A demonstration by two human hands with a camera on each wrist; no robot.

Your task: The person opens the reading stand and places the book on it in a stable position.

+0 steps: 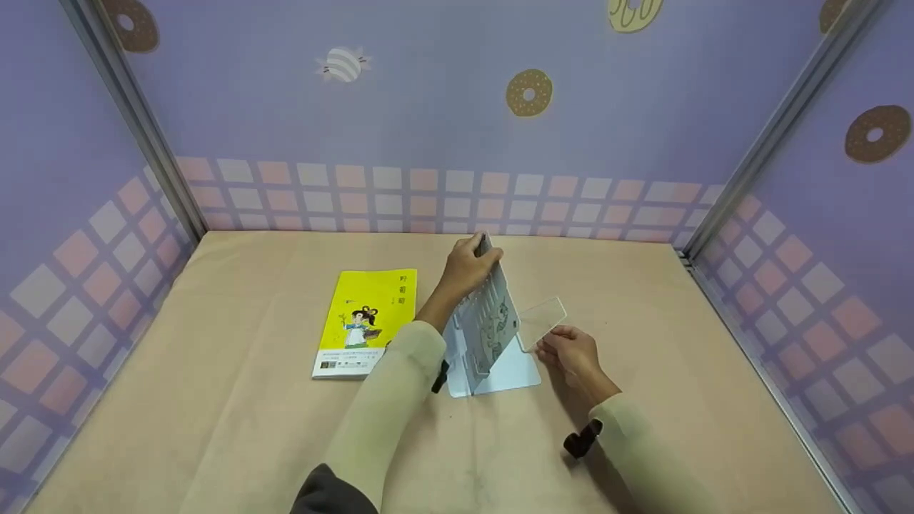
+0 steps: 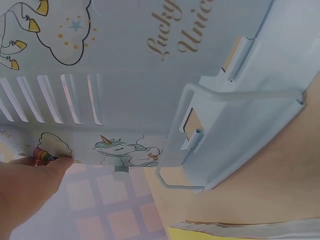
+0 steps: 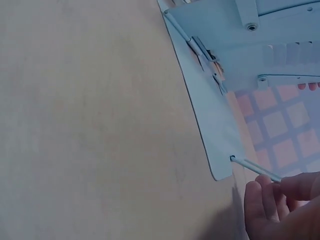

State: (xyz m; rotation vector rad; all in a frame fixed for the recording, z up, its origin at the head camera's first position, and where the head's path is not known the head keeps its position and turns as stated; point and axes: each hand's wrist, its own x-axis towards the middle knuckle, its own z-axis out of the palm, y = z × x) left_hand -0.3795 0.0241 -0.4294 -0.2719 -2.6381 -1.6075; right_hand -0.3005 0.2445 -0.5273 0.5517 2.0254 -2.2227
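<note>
A pale blue metal book stand (image 1: 498, 325) with unicorn drawings stands on the table, its slotted panel raised from the flat base plate (image 1: 515, 377). My left hand (image 1: 468, 270) grips the panel's top edge, thumb over the printed face in the left wrist view. At the panel's other side, my right hand (image 1: 573, 355) pinches the thin wire support (image 3: 257, 169) between thumb and fingers. One end of that wire sits in a hole near the base's corner. In the left wrist view, a bent wire page holder (image 2: 240, 96) spans the lower front.
A yellow picture book (image 1: 371, 307) lies left of the stand, close to my left forearm. The table (image 1: 235, 343) has a beige cover. Purple patterned walls (image 1: 428, 86) enclose it at the back and both sides.
</note>
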